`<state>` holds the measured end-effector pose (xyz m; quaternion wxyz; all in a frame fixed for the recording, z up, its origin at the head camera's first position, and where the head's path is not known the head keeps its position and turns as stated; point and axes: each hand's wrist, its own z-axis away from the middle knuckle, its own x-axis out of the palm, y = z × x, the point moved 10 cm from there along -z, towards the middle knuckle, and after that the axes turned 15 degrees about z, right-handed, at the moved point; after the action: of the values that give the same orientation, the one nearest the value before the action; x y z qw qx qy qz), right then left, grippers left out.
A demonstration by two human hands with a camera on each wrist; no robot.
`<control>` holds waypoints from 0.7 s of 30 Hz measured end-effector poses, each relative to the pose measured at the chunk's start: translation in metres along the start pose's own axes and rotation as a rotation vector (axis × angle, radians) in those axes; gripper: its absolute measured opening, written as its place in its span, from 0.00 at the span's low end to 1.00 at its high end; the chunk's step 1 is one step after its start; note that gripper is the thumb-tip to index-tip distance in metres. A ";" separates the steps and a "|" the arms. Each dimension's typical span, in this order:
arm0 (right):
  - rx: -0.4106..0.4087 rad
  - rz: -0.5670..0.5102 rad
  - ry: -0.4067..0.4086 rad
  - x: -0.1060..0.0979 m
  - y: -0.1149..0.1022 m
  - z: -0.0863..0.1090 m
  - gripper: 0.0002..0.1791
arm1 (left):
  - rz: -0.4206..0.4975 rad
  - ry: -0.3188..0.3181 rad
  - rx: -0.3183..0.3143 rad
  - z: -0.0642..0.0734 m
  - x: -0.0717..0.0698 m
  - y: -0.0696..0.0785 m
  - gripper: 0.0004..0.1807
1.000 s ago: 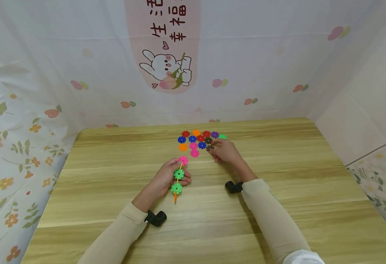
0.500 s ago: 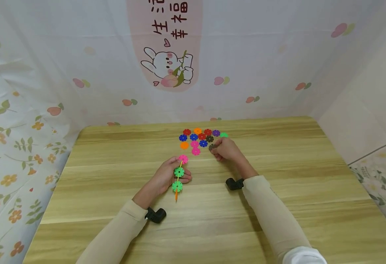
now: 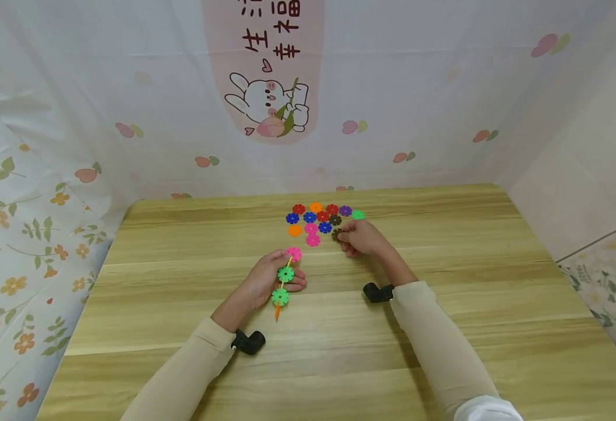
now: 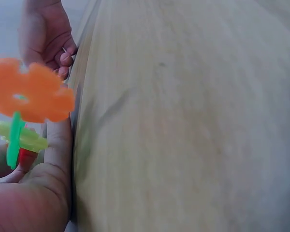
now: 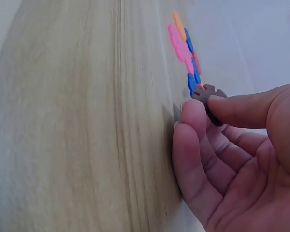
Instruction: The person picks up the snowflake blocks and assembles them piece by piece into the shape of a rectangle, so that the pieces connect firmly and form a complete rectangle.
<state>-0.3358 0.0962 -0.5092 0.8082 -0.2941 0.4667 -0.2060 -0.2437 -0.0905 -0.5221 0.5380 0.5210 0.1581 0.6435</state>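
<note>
My left hand point(image 3: 267, 282) holds a chain of interlocking snowflake discs at its pink disc point(image 3: 294, 254). Toward me the chain runs through a green disc point(image 3: 285, 274), a second green disc point(image 3: 280, 297) and an orange disc point(image 3: 277, 311), with yellow discs edge-on between them. The orange disc point(image 4: 31, 92) looms large in the left wrist view. Between thumb and fingertips my right hand point(image 3: 363, 238) pinches a brown snowflake disc point(image 5: 210, 99), at the near right of the loose discs. Its other fingers curl beneath, close to the tabletop.
Several loose snowflake discs lie flat at the back of the wooden table point(image 3: 445, 245), among them a blue disc point(image 3: 325, 227), another brown disc point(image 3: 335, 220) and a green disc point(image 3: 357, 215) just beyond my right hand. A printed cloth point(image 3: 392, 88) hangs behind the table.
My right hand's fingers have closed onto the brown disc and drawn it slightly nearer, uncovering more of the loose green disc. The chain's near end has swung slightly left; the left hand stays nearly still.
</note>
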 end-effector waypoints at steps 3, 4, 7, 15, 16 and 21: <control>-0.039 -0.008 0.005 0.001 -0.005 0.001 0.08 | 0.005 0.000 -0.007 0.001 0.001 0.000 0.19; -0.050 -0.012 0.005 0.001 -0.007 0.002 0.08 | 0.009 0.002 -0.011 0.001 0.001 -0.001 0.19; -0.077 -0.023 0.004 0.003 -0.011 0.002 0.09 | 0.020 0.007 -0.020 0.001 0.001 -0.001 0.19; -0.112 -0.035 0.012 0.008 -0.020 0.004 0.11 | 0.042 0.001 -0.040 0.001 0.002 -0.003 0.20; -0.118 -0.040 0.011 0.009 -0.022 0.005 0.11 | 0.044 0.003 -0.042 0.001 0.002 -0.003 0.20; -0.154 -0.054 0.010 0.012 -0.031 0.008 0.11 | 0.019 -0.003 -0.050 0.002 0.003 -0.002 0.20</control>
<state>-0.3247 0.0678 -0.4928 0.7749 -0.3670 0.4772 -0.1927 -0.2405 -0.0880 -0.5213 0.5449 0.5100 0.1360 0.6515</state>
